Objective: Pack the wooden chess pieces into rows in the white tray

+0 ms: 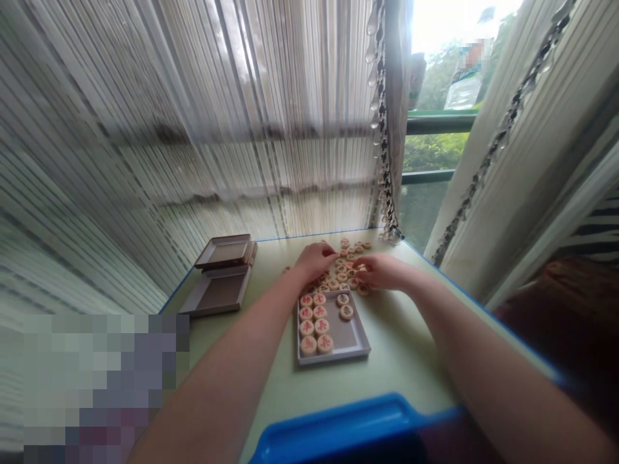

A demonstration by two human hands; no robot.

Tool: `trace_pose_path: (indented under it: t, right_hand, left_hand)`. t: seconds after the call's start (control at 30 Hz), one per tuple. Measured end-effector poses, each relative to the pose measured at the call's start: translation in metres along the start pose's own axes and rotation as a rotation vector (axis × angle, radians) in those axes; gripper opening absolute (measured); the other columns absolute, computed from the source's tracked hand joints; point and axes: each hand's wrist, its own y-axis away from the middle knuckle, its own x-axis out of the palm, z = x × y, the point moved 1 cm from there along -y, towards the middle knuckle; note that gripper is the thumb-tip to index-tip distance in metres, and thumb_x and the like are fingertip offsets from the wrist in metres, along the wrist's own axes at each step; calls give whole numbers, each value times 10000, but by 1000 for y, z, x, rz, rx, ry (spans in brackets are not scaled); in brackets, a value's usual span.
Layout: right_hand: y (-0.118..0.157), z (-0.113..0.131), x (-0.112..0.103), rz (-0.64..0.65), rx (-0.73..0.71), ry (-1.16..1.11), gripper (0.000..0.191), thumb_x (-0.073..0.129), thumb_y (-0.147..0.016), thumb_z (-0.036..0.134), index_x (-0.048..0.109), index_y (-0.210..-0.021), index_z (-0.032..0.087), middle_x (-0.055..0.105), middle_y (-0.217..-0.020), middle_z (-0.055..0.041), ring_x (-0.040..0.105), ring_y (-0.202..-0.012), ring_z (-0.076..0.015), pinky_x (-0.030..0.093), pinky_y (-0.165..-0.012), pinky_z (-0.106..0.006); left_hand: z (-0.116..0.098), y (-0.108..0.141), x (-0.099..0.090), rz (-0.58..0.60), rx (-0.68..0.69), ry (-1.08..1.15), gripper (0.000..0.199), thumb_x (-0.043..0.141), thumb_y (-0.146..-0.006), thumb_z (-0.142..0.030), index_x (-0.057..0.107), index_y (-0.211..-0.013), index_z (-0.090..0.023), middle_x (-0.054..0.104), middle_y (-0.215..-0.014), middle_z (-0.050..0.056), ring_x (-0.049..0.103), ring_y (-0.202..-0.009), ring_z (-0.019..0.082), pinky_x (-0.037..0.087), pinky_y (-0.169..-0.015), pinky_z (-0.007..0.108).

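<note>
Over a loose pile of round wooden Chinese chess pieces point(341, 270), my two hands reach in from both sides. My left hand point(315, 259) is closed at the pile's far left, fingertips together; what they hold, if anything, is too small to make out. On the pile's right side, my right hand point(380, 270) has its fingers apart and slightly bent, touching or just over several pieces. Nearer me lies a shallow open box tray point(358, 348). Red-marked pieces point(320, 327) fill two columns at its left, and two dark-marked pieces point(345, 312) sit at its upper right.
Two shallow open boxes point(217, 290) rest at the table's left, the farther one raised on something. A blue plastic edge point(338, 425) stands at the near side of the pale green table point(280, 380). Striped string curtains point(271, 129) hang behind, with a window at right.
</note>
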Motion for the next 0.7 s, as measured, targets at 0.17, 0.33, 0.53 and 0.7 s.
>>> trace_pose_path:
  t: [0.17,0.33,0.53,0.7]
  right_hand:
    - [-9,-11,3,-290,64,74,445,395,-864,426,512,-1224,194,632,-1024,-103,586,-874,-205,427,-751,-296]
    - [-13,-21,14,-246,-47,282,440,345,-887,461,608,-1103,183,579,-1144,-150,486,-1091,-281,357,-906,-419]
    - [-14,-16,32,-139,-132,225,478,325,-891,474,517,-1239,208,497,-1291,-104,399,-1211,-253,328,-981,-370]
    - [-20,-17,38,-218,138,170,644,333,-846,578,365,-1365,198,286,-1438,-136,206,-1318,-349,194,-1039,-479]
  left_hand:
    - [5,-4,-8,-172,-258,623,263,526,-761,-315,642,-898,-123,690,-864,92,621,-676,136,507,-645,272]
    - [12,-8,-18,-249,-296,959,256,492,-781,-246,615,-957,-107,681,-907,119,649,-726,145,531,-691,291]
    - [31,-10,-14,-383,-184,523,212,560,-697,-199,683,-865,-155,690,-925,73,627,-863,176,486,-805,314]
    - [47,-7,-19,-347,-215,275,204,560,-653,-174,716,-785,-176,700,-806,62,620,-811,206,451,-816,344]
